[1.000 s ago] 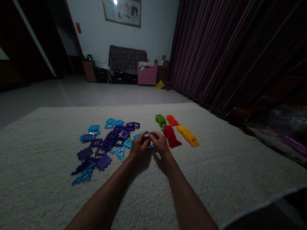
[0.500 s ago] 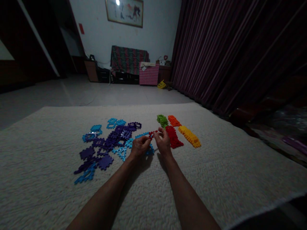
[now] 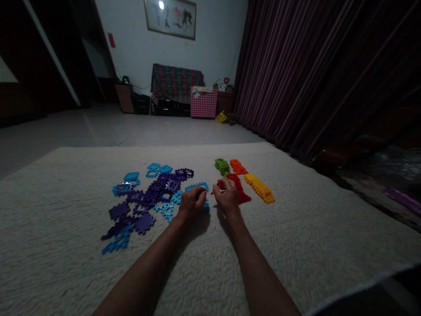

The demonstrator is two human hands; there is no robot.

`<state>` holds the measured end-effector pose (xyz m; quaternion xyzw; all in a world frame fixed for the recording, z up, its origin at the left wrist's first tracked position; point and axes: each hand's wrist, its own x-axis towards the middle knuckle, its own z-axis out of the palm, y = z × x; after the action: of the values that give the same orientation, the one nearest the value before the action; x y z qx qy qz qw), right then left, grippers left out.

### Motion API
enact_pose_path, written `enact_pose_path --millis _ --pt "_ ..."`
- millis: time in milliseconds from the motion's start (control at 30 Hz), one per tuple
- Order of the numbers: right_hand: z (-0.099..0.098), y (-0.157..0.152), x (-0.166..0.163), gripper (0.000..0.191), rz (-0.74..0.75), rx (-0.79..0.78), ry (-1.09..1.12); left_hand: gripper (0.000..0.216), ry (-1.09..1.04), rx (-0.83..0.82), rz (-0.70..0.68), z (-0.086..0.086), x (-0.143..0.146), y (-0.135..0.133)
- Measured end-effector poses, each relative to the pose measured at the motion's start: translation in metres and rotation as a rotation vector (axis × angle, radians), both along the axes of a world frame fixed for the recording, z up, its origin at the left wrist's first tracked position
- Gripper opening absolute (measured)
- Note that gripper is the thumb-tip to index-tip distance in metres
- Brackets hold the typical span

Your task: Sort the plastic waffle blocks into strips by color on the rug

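My right hand (image 3: pixel 226 195) is closed, its fingertips pinching a small red toothed piece (image 3: pixel 212 192) of which only a sliver shows. Just behind that hand lies a pile of red interlocking plastic pieces (image 3: pixel 242 195). My left hand (image 3: pixel 192 201) is closed with thumb against curled fingers; whether anything is inside is hidden. Light blue interlocking pieces (image 3: pixel 205 186) lie beyond it and are partly covered by it. A gap separates the two hands, both held just above the cream quilted mat (image 3: pixel 210 263).
Left of my hands spreads a heap of dark purple pieces (image 3: pixel 154 193), with a light blue triangular piece (image 3: pixel 167 211) beside it. Rows of green pieces (image 3: pixel 222 166), orange pieces (image 3: pixel 237 166) and yellow pieces (image 3: pixel 259 188) lie on the right. A purple curtain (image 3: pixel 283 66) hangs beyond.
My hands have drawn apart. The right one has moved slightly right and down with the red piece, which both hands were touching before. The left hand has barely shifted.
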<state>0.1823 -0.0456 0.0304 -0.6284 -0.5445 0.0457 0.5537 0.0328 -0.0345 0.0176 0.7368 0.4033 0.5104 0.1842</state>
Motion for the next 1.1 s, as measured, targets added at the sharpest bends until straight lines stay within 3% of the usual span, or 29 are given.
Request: enact_pose_path --millis 100,367,700,1100 --pt "0.006 -0.002 0.015 0.021 -0.160 -0.080 -0.074 0.016 -0.001 0.000 0.034 0.000 -0.001 0.001" --pt "0.012 -0.015 0.052 0.023 -0.341 -0.361 -0.325 0.017 -0.005 -0.004 0.072 -0.002 0.000 0.000" --pt "0.020 -0.019 0.057 0.025 -0.338 -0.504 -0.342 0.019 -0.031 0.021 0.068 -0.005 -0.002 0.003" --pt "0.019 -0.031 0.059 0.041 -0.438 -0.512 -0.243 0.019 -0.049 -0.020 0.121 -0.001 -0.003 0.003"
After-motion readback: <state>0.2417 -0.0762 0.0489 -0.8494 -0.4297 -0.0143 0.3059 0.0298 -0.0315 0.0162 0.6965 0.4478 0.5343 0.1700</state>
